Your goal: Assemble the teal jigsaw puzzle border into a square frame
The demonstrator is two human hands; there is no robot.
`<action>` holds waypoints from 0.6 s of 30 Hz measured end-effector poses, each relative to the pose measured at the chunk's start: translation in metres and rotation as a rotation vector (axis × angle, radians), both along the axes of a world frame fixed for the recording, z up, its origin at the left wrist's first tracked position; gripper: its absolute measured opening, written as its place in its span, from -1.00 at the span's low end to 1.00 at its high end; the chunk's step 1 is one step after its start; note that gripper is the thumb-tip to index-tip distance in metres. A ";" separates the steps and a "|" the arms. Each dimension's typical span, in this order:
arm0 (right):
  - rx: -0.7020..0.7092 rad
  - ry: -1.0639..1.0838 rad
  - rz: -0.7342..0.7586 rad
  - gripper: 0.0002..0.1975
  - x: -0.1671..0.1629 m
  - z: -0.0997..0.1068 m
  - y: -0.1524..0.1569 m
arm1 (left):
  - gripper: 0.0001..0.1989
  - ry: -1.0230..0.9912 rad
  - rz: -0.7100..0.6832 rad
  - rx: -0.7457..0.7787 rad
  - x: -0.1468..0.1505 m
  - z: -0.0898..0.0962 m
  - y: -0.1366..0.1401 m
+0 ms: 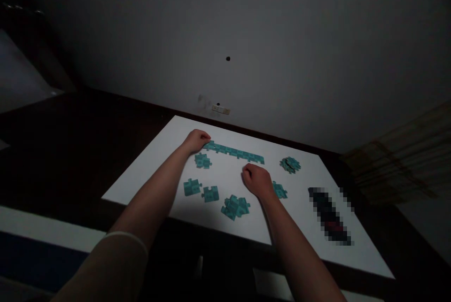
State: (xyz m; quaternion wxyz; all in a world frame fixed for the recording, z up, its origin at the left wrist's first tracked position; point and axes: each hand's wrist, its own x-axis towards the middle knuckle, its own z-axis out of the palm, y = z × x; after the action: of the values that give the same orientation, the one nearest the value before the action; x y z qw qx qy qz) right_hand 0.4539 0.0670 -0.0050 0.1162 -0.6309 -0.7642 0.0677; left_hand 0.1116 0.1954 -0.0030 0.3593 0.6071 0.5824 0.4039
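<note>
A row of joined teal jigsaw puzzle pieces (237,153) runs across the far part of the white table. At its left end my left hand (197,141) is closed, fingertips pinching the edge of a puzzle piece (210,145) there. My right hand (257,180) rests in a loose fist just below the row's right end, with no piece showing in it. Its palm side is hidden. Beside its wrist lies a loose puzzle piece (280,190), partly covered. Other pieces (203,161) sit just below my left hand.
Nearer me are two loose pieces, a left one (192,187) and a right one (210,194), and an overlapping cluster (235,206). A heap of pieces (290,165) lies at the right. A blurred-out dark object (329,217) is near the right edge of the white tabletop (141,175).
</note>
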 end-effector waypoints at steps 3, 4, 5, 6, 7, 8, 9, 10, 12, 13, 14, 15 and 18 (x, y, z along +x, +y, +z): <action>-0.015 -0.002 -0.010 -0.75 0.001 -0.001 0.000 | -0.88 0.061 -0.043 0.012 0.000 0.000 0.001; -0.019 -0.005 -0.011 -0.75 0.001 -0.001 0.000 | -0.87 0.077 -0.056 0.019 0.002 0.001 0.000; -0.022 -0.008 -0.011 -0.75 0.001 0.000 0.000 | -0.86 0.091 -0.068 0.026 0.004 0.002 0.000; -0.023 -0.011 -0.010 -0.75 0.001 0.001 0.000 | -0.83 0.103 -0.078 0.033 0.006 0.003 -0.001; -0.023 -0.014 -0.010 -0.75 0.001 0.002 0.000 | -0.81 0.115 -0.084 0.041 0.008 0.004 -0.002; -0.023 -0.017 -0.011 -0.74 0.001 0.002 -0.001 | -0.80 0.125 -0.088 0.049 0.009 0.005 -0.002; -0.022 -0.021 -0.012 -0.74 0.001 0.003 -0.001 | -0.79 0.134 -0.091 0.056 0.011 0.005 -0.003; -0.021 -0.024 -0.013 -0.74 0.000 0.003 -0.001 | -0.79 0.143 -0.093 0.063 0.012 0.006 -0.004; -0.016 -0.031 -0.015 -0.74 0.000 0.003 -0.002 | -0.78 0.159 -0.096 0.077 0.014 0.007 -0.006; -0.012 -0.033 -0.016 -0.75 0.000 0.003 -0.002 | -0.78 0.166 -0.097 0.083 0.014 0.007 -0.007; -0.009 -0.036 -0.016 -0.75 0.000 0.003 -0.002 | -0.78 0.174 -0.097 0.089 0.014 0.006 -0.007; -0.006 -0.038 -0.017 -0.75 0.000 0.003 -0.001 | -0.80 0.181 -0.096 0.095 0.014 0.005 -0.008; -0.002 -0.043 -0.018 -0.74 0.001 0.001 -0.001 | -0.85 0.205 -0.086 0.115 0.013 0.002 -0.009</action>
State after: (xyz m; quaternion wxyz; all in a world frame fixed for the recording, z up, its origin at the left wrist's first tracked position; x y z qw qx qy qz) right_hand 0.4548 0.0665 -0.0036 0.0998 -0.6392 -0.7606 0.0540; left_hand 0.1247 0.1867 -0.0011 0.2797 0.6891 0.5654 0.3567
